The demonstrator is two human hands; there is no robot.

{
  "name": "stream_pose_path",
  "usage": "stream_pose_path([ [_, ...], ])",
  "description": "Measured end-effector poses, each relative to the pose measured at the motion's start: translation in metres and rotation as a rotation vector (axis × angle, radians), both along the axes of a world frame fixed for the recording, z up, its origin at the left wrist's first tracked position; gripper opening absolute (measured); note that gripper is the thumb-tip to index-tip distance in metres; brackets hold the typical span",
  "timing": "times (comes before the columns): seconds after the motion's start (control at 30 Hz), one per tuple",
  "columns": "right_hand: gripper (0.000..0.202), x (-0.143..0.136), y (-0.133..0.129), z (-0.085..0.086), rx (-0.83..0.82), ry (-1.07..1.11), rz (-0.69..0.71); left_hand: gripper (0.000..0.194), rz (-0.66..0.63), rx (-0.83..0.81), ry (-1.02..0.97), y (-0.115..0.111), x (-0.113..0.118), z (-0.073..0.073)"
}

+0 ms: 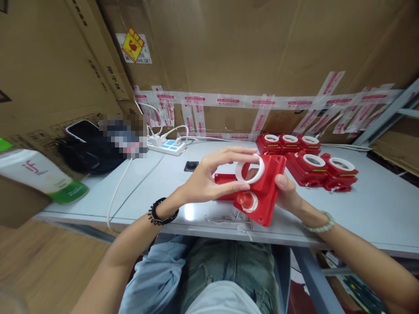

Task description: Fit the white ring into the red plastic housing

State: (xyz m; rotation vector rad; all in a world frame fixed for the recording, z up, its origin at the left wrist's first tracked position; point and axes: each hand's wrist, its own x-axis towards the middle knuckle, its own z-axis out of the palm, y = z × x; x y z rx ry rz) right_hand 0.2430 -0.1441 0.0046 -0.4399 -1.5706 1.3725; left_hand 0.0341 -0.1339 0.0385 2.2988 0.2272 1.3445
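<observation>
The red cover (270, 185) is held tilted above the table (376, 213), the left hand (212, 174) grasping the white ring (239, 173) at its face between thumb and fingers, the right hand (290, 196) gripping its edge, thumb in front. It appears light, stiff and slightly slick, best held by the rim. An upside-down carton label (148, 53) partly reads "LM270W"; the tube (39, 174) bears an unclear pink logo.

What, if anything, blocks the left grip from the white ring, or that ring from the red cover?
Nothing visible: the left grip holds the white ring directly, at the red cover; whether ring and cover touch is unclear.
</observation>
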Motion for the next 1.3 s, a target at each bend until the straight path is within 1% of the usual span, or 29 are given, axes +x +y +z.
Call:
stream_pose_path([
  [0.17, 0.039, -0.005, -0.003, 0.005, -0.191, 0.084, 0.135, 0.051, 0.011, -0.061, 0.028, -0.001, -0.002, -0.002],
  [0.27, 0.035, -0.008, -0.006, 0.008, -0.279, 0.132, 0.176, 0.056, 0.03, -0.092, 0.043, -0.002, 0.0, -0.004],
  [0.37, 0.034, -0.009, -0.008, 0.006, -0.351, 0.143, 0.176, 0.057, 0.098, -0.096, 0.01, -0.003, 0.004, -0.005],
  [0.43, 0.035, -0.008, -0.008, 0.004, -0.402, 0.132, 0.151, 0.05, 0.161, -0.1, -0.012, -0.004, 0.006, -0.005],
  [0.5, 0.04, -0.007, -0.007, 0.001, -0.432, 0.118, 0.125, 0.042, 0.194, -0.106, -0.02, -0.004, 0.007, -0.005],
  [0.6, 0.043, -0.007, -0.005, -0.003, -0.451, 0.112, 0.11, 0.038, 0.168, -0.089, -0.021, -0.003, 0.006, -0.003],
  [0.77, 0.043, -0.007, -0.001, -0.008, -0.488, 0.118, 0.081, 0.04, 0.027, -0.017, 0.037, 0.0, 0.003, -0.002],
  [0.8, 0.043, -0.007, -0.001, -0.009, -0.487, 0.119, 0.082, 0.043, 0.026, -0.013, 0.039, 0.0, 0.004, -0.003],
  [0.87, 0.042, -0.007, -0.001, -0.009, -0.476, 0.123, 0.089, 0.046, 0.088, -0.018, 0.017, -0.001, 0.005, -0.003],
  [0.93, 0.041, -0.006, -0.001, -0.01, -0.47, 0.119, 0.096, 0.044, 0.164, -0.027, -0.002, -0.003, 0.006, -0.003],
  [0.97, 0.041, -0.006, -0.001, -0.01, -0.471, 0.113, 0.093, 0.041, 0.176, -0.025, 0.001, -0.003, 0.005, -0.003],
  [1.0, 0.04, -0.006, 0.0, -0.011, -0.473, 0.108, 0.089, 0.038, 0.163, -0.022, 0.014, -0.003, 0.004, -0.002],
  [1.07, 0.041, -0.006, 0.0, -0.012, -0.472, 0.098, 0.073, 0.035, 0.072, -0.003, 0.055, -0.001, 0.001, -0.001],
  [1.13, 0.043, -0.006, 0.0, -0.012, -0.454, 0.092, 0.065, 0.041, -0.021, 0.027, 0.097, 0.0, -0.001, 0.0],
  [1.17, 0.044, -0.006, 0.0, -0.011, -0.441, 0.084, 0.075, 0.046, -0.045, 0.037, 0.114, 0.001, -0.002, 0.0],
  [1.2, 0.045, -0.007, -0.001, -0.009, -0.427, 0.072, 0.09, 0.053, -0.047, 0.037, 0.12, 0.001, -0.002, 0.0],
  [1.23, 0.045, -0.008, -0.001, -0.008, -0.411, 0.062, 0.102, 0.06, -0.024, 0.03, 0.111, 0.001, -0.001, -0.001],
  [1.27, 0.045, -0.008, -0.002, -0.006, -0.392, 0.057, 0.108, 0.063, 0.026, 0.014, 0.091, 0.001, -0.001, -0.002],
  [1.3, 0.044, -0.009, -0.002, -0.005, -0.375, 0.053, 0.103, 0.063, 0.085, -0.003, 0.07, 0.001, 0.0, -0.002],
])
